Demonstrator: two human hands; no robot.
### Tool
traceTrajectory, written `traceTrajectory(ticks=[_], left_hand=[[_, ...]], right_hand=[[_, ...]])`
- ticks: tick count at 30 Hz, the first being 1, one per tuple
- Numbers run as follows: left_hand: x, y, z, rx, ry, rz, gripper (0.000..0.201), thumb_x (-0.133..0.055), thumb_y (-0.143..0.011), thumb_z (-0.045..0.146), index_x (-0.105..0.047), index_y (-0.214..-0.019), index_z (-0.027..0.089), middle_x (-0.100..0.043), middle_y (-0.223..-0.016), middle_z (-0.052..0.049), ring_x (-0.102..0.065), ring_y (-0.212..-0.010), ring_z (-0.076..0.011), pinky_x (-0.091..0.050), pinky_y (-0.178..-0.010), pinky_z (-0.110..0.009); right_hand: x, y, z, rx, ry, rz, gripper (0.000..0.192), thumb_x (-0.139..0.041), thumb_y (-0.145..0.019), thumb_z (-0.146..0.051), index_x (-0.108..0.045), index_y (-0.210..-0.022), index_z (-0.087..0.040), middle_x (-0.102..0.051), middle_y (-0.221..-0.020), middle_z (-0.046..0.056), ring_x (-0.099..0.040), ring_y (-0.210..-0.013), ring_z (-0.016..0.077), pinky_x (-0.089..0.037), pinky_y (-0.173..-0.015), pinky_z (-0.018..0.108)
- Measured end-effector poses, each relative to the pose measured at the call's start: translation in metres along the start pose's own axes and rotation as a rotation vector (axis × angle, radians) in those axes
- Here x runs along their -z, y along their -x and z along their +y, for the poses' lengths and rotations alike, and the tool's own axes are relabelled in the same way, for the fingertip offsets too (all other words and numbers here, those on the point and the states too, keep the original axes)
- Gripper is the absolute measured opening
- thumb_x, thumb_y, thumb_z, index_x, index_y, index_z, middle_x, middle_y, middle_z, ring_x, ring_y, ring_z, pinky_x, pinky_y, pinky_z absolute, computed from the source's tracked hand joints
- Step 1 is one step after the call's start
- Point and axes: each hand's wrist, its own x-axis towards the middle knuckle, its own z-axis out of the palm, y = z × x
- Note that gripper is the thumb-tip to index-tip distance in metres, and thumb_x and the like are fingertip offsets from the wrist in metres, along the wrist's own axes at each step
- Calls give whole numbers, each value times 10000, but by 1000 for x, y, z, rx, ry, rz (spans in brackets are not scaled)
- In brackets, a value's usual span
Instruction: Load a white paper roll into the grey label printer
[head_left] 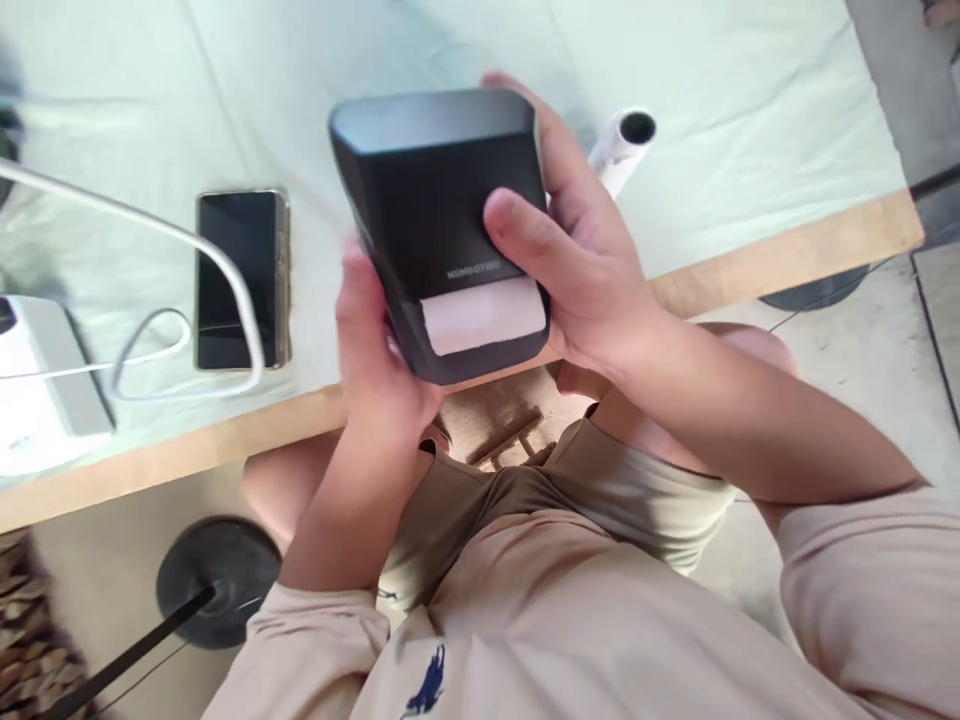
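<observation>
A black label printer [442, 210] with a pale label strip [486, 316] showing in its lower slot is held up over the table's near edge. My left hand [375, 345] grips its left side from below, fingers mostly hidden behind it. My right hand [577, 230] wraps round the right side, with the thumb lying on the top face and the other fingers behind. Just beyond my right hand, a white roll [624, 150] with a dark hollow end rests on the cloth.
A smartphone [236, 280] lies on the pale tablecloth [420, 45] to the left, with a white cable [225, 265] looping over it. Farther left sits a white box-shaped device [45, 380]. The wooden table edge [270, 435] runs above my lap. A black round stand base [217, 580] is on the floor.
</observation>
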Motion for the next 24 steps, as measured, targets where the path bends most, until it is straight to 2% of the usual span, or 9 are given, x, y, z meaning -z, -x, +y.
traceTrajectory(ticks=[2, 3, 5, 7, 10, 13, 18, 21, 24], left_hand=[[-6, -1, -10, -23, 113, -53, 619, -287, -1185, 575, -639, -1519, 191, -775, -1465, -65, -494, -1637, -228, -475, -1335, -370], [-3, -3, -14, -6, 142, -54, 562, -393, -1177, 572, -695, -1427, 170, -808, -1400, -70, -535, -1608, -244, -493, -1330, -396], [10, -10, -20, 80, 150, -101, 596, -434, -1152, 651, -769, -1279, 175, -842, -1313, -77, -589, -1566, -268, -523, -1315, -439], [27, -16, -22, 133, 115, -62, 664, -346, -1149, 697, -807, -1206, 223, -858, -1256, -72, -626, -1531, -292, -567, -1273, -458], [42, -19, -22, 239, 105, -39, 545, -440, -1137, 628, -814, -1192, 236, -863, -1224, -63, -644, -1514, -320, -602, -1229, -451], [43, -18, -20, 330, 137, -83, 499, -536, -1096, 632, -814, -1156, 222, -861, -1201, -79, -676, -1478, -337, -630, -1191, -457], [38, -19, -17, 320, 125, -41, 486, -414, -1166, 541, -781, -1124, 225, -857, -1157, -84, -714, -1427, -299, -625, -1188, -446], [37, -21, -17, 336, 124, -11, 454, -454, -1158, 529, -767, -1106, 204, -855, -1140, -98, -727, -1402, -322, -597, -1219, -490], [39, -22, -19, 312, 147, -69, 507, -496, -1117, 620, -777, -1072, 200, -853, -1117, -108, -717, -1407, -371, -574, -1241, -531]], right_hand=[[5, -5, 7, 58, 132, -15, 1008, -710, -955, -593, -227, -1702, -119, -740, -1287, 71, -729, -1236, 237, -618, -1112, 324], [8, -6, 10, 82, 251, -2, 1019, -695, -963, -673, -276, -1701, -109, -721, -1367, 100, -698, -1328, 256, -580, -1190, 349], [16, -8, 14, 141, 539, 44, 954, -618, -967, -819, -436, -1659, -188, -635, -1567, 120, -576, -1543, 289, -459, -1341, 398], [22, -6, 15, 209, 719, 42, 906, -550, -966, -886, -509, -1634, -276, -539, -1702, 102, -451, -1666, 312, -369, -1412, 455], [26, -2, 12, 224, 760, -72, 872, -492, -1003, -853, -407, -1715, -356, -485, -1765, 76, -449, -1671, 338, -403, -1395, 557], [29, 1, 11, 250, 766, -153, 856, -527, -1007, -800, -364, -1733, -378, -471, -1779, 67, -450, -1667, 358, -429, -1373, 601], [33, 2, 12, 349, 839, -193, 873, -690, -974, -627, -324, -1725, -372, -418, -1806, 72, -428, -1674, 363, -399, -1390, 596], [32, 3, 8, 348, 878, -209, 833, -719, -967, -491, -356, -1696, -316, -454, -1767, 119, -473, -1637, 372, -424, -1368, 614], [29, 2, 4, 407, 908, -115, 749, -749, -937, -534, -469, -1599, -322, -534, -1659, 129, -475, -1618, 396, -507, -1281, 625]])
